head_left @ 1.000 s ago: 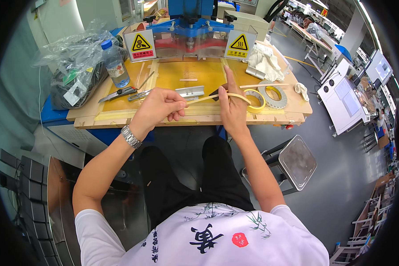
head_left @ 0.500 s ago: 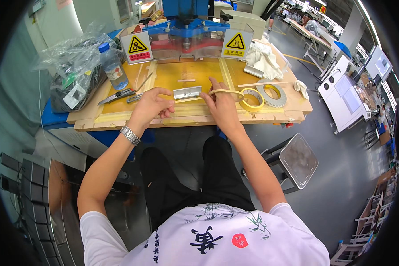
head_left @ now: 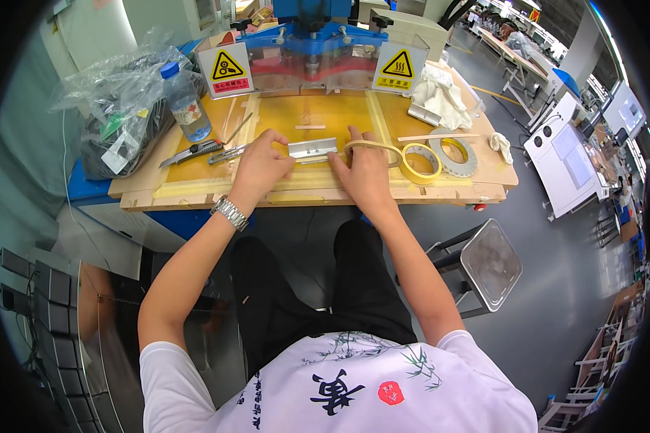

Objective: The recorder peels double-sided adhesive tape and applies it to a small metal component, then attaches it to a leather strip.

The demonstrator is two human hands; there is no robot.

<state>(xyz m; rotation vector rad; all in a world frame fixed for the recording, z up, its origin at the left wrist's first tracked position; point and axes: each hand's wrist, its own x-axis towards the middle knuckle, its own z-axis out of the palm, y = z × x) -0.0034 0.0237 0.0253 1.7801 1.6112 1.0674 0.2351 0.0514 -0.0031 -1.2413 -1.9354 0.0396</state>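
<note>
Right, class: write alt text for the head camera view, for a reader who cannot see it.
A seated person's left hand and right hand press a small grey metal strip onto a yellow wooden workbench. Two yellow tape rolls, a utility knife and a clear plastic water bottle lie nearby.

Left hand: left hand [head_left: 261,167] rests on the yellow tabletop [head_left: 195,189], fingers touching the left end of a small metal block [head_left: 313,149].
Right hand: right hand [head_left: 365,175] lies flat just right of the block, over a loop of yellow tape strip [head_left: 372,146].
Tape rolls: yellow tape roll [head_left: 420,162] and grey tape roll [head_left: 454,156] touch, near the right edge.
Left edge: water bottle [head_left: 185,102], plastic bag [head_left: 119,108], utility knife [head_left: 190,153].
Far edge: blue press machine [head_left: 318,36] with two yellow warning signs [head_left: 230,68].
Far right corner: white cloth [head_left: 440,97].
</note>
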